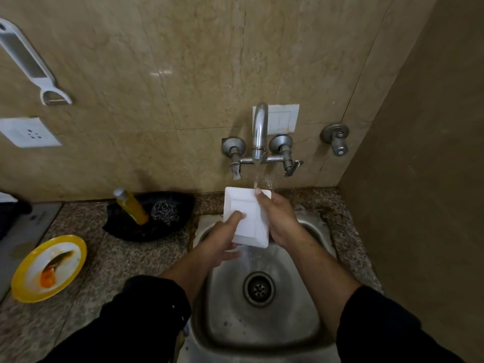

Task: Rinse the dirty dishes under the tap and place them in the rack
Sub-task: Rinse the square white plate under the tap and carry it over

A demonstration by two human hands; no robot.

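A white square plate [248,205] is held tilted over the steel sink [262,315], under the running tap [259,132]. My left hand [222,242] grips its lower left edge, thumb lying on the plate's face and fingers curled beneath. My right hand [277,218] holds the right edge, a fingertip up at the top rim where the water stream lands. Water runs off the plate's lower corner into the basin. A dirty yellow-rimmed plate [48,268] with orange and green food smears lies on the counter at the left. No rack is in view.
A black tray [123,226] behind the counter holds a yellow soap bottle [132,206] and a steel scrubber [165,212]. The granite counter [123,260] surrounds the sink. A side wall stands close on the right. A wall socket [30,132] and a hanging peeler [28,64] are at the left.
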